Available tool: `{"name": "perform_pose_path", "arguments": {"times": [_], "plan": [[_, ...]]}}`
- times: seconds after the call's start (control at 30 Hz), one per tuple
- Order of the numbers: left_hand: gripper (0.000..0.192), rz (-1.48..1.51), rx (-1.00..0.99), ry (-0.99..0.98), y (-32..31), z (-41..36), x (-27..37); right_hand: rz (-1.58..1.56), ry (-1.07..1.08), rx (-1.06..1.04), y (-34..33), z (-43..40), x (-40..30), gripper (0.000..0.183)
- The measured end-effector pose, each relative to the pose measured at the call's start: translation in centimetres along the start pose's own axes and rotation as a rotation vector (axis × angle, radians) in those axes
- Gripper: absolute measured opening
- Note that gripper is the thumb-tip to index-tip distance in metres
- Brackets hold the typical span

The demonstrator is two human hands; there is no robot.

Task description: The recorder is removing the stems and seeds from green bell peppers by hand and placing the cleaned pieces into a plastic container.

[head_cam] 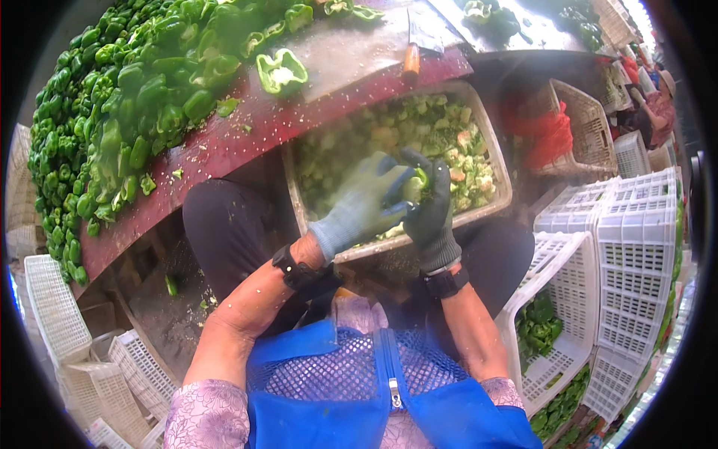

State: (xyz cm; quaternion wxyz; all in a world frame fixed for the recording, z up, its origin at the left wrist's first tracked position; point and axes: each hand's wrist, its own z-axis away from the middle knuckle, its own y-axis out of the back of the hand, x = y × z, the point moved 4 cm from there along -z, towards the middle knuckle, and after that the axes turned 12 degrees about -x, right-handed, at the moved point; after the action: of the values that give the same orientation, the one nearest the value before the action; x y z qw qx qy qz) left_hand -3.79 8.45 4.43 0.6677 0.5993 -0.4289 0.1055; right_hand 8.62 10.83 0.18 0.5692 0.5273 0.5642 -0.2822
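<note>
Over a crate of pepper cores, both my hands meet at a green bell pepper (420, 178). My right hand (436, 221), in a dark grey glove, holds the pepper from the right side. In a light blue-grey glove, my left hand (362, 199) has its fingers and thumb around the pale inner part of the same pepper; motion blurs this hand. The fingers partly hide the pepper. Below them, the shallow plastic crate (505, 191) is full of pale green cores and seeds (477, 182), a few of them reddish.
A large heap of green bell peppers (140, 84) covers the left of the red-edged table (235, 137). A halved pepper (281, 72) and a cleaver (412, 59) lie on top. White plastic crates (634, 264) stand at right, others (59, 303) at left. A person (659, 109) sits far right.
</note>
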Motion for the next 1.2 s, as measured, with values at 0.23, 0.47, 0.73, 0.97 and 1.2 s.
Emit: {"name": "perform_pose_path", "arguments": {"times": [0.23,0.47,0.73,0.97,1.2], "plan": [[0.045,-0.016,-0.054,0.061,-3.8,0.5,0.3,-0.854,-0.344,0.101,0.2,2.4,0.5,0.067],[0.033,0.816,-0.201,0.406,-6.4,1.3,-2.6,-0.716,-0.256,-0.012,0.4,2.6,2.5,0.058],[0.039,0.616,0.138,0.306,-8.0,1.5,-2.5,-0.266,-0.063,-0.020,-0.1,2.4,5.3,0.054],[0.040,-0.002,0.054,0.173,-4.2,1.4,-0.7,0.160,0.255,-0.066,-0.1,4.1,1.4,0.033],[0.038,-0.015,0.134,-0.020,-3.0,2.2,-0.1,-0.584,-0.189,-0.271,-1.2,4.0,4.8,0.033]]}}
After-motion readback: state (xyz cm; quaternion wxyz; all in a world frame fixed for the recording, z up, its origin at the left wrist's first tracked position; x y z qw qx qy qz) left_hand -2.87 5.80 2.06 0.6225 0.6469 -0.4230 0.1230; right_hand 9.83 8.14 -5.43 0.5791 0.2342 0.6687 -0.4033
